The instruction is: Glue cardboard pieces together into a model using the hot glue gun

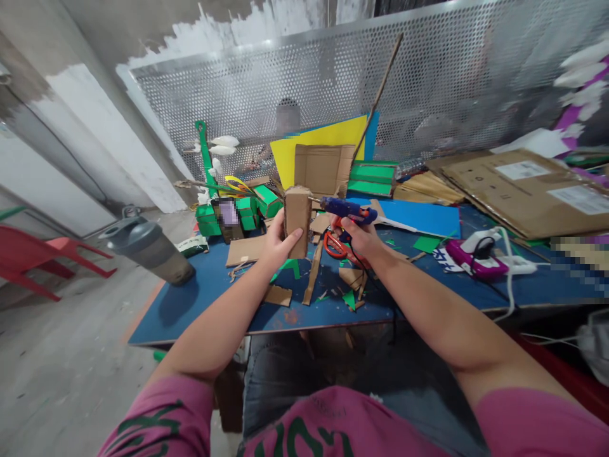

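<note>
My left hand (277,242) is wrapped round a small brown cardboard block (297,218), holding it upright above the blue table (190,301). My right hand (362,238) grips a blue glue gun (346,209). Its nozzle points left and touches the block's upper right edge. Orange-handled scissors (333,244) lie on the table just under my right hand. Cardboard strips and green paper scraps (349,298) are scattered below both hands.
A grey shaker bottle (145,247) stands at the table's left corner. Green cardboard boxes (247,212), yellow and blue sheets (328,136) and a perforated metal panel (428,82) are behind. A purple-white device (476,257) with a cord and flat cardboard boxes (523,187) lie right. Red chairs (42,257) stand left.
</note>
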Demonstrator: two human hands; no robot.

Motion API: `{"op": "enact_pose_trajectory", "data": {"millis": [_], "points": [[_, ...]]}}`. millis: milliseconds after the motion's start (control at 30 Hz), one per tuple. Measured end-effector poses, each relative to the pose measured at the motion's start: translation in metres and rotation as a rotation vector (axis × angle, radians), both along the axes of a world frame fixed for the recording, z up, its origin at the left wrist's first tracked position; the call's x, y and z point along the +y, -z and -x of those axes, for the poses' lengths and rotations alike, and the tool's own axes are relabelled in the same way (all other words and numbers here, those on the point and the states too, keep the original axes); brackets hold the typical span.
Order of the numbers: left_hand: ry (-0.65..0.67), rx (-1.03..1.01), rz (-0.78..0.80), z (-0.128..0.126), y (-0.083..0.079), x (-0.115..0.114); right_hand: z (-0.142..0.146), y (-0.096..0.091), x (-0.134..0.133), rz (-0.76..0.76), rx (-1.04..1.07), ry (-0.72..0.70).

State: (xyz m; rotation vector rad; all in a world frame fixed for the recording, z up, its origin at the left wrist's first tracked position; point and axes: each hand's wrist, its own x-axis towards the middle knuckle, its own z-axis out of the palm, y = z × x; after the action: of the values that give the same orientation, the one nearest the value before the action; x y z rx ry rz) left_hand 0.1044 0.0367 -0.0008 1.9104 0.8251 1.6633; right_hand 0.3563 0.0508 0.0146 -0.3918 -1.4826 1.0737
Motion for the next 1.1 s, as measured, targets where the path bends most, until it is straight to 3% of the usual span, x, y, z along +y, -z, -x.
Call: {"op": "enact_pose_trajectory", "data": {"millis": [333, 533, 800, 1100], "points": [[0.04, -0.092, 0.019, 0.002, 0.004, 0.002, -0.001, 0.001, 0.0, 0.131, -0.024, 0.049], [0.079, -0.224, 0.125, 0.001, -0.001, -0.005, -0.003, 0.002, 0.0, 0.138, -0.112, 0.085], [0.081, -0.376, 0.232, 0.001, -0.001, -0.005, -0.004, -0.001, -0.001, 0.028, -0.209, 0.102], [0.068, -0.526, 0.329, -0.001, -0.012, -0.007, -0.007, -0.007, 0.001, -0.147, -0.424, 0.104]]}}
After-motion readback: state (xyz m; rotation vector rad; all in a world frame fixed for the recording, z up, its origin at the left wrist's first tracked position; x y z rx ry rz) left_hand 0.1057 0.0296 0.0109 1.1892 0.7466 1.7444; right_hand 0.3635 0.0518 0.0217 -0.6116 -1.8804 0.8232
